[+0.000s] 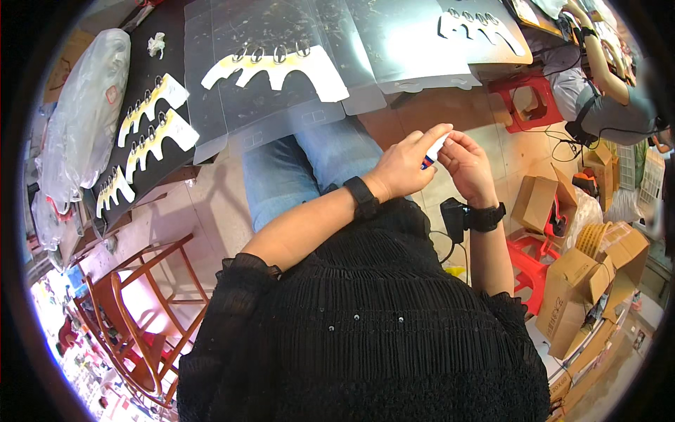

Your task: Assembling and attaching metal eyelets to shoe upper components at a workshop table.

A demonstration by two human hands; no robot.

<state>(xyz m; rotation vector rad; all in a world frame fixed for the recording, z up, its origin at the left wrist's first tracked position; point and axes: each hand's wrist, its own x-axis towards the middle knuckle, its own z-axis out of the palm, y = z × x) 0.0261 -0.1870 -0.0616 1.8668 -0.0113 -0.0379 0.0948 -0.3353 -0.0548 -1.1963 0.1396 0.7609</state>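
Note:
Off the table's front edge, above my lap, my left hand [406, 166] is closed around a small white bottle with some blue on it [435, 150]. My right hand [470, 167] meets it from the other side, thumb and fingertips pinched at the bottle's narrow white tip. Whether a separate cap sits between those fingers is too small to tell. On the table ahead lies a white scalloped card with yellowish edges [309, 69], dark ring-like loops standing along its top.
Similar cards with loops [169, 133] lie at the table's left, beside a clear plastic bag [88, 112]. Transparent sheeting [401, 42] covers the tabletop. A wooden chair [140, 309] stands lower left. Red stools [527, 105] and cardboard boxes [576, 281] are at right, near another person [619, 105].

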